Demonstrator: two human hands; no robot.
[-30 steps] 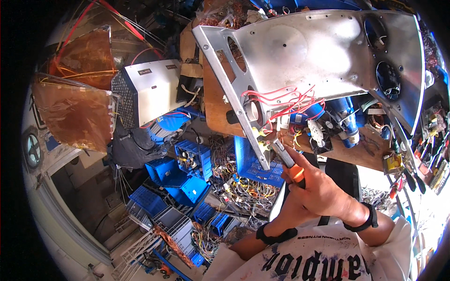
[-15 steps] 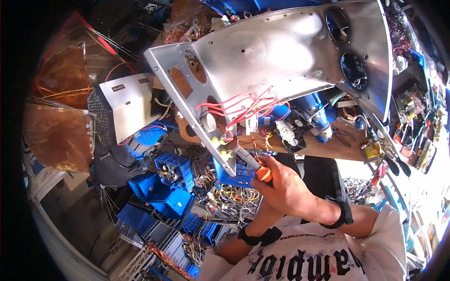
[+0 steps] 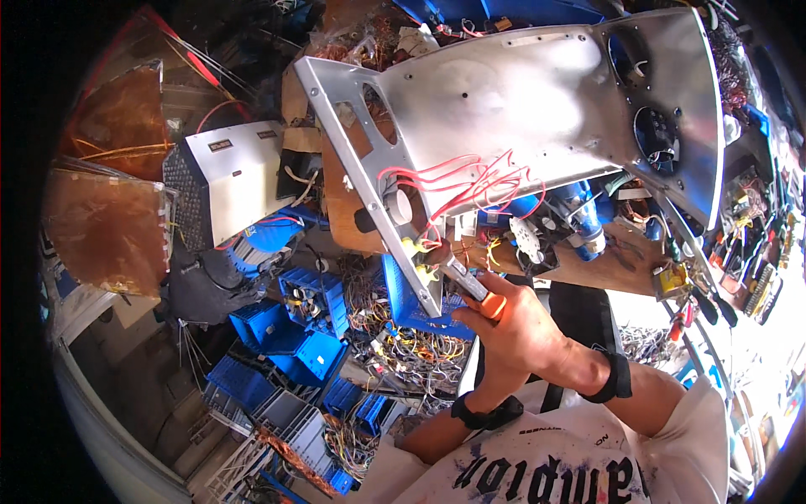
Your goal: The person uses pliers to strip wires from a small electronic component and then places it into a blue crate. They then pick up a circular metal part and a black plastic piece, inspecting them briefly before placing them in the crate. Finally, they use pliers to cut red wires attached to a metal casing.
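Note:
A pair of pliers (image 3: pixel 467 280) with orange handles is gripped by my right hand (image 3: pixel 527 323), its fingers closed. My left hand (image 3: pixel 502 385) is clasped under the right at the handles, its fingers mostly hidden. The dark jaws are at yellow connectors (image 3: pixel 426 273) on the narrow end flange of a large silver sheet-metal housing (image 3: pixel 504 92). Whether they bite on anything, I cannot tell. Several red wires (image 3: pixel 453 176) run loose across the housing near a round white part (image 3: pixel 398 207). The housing is tilted, with round and oval cut-outs.
Behind the housing is a wooden bench (image 3: pixel 621 273) with blue cylindrical parts (image 3: pixel 583 223) and hand tools. Blue crates (image 3: pixel 311 294) and a heap of wires (image 3: pixel 403 353) lie below left. A white metal case (image 3: pixel 239 181) stands at left, near brown sheets (image 3: pixel 109 227).
The housing has shifted to the right, its left corner higher in view. My hands and the pliers have moved right with it, still at the same connectors.

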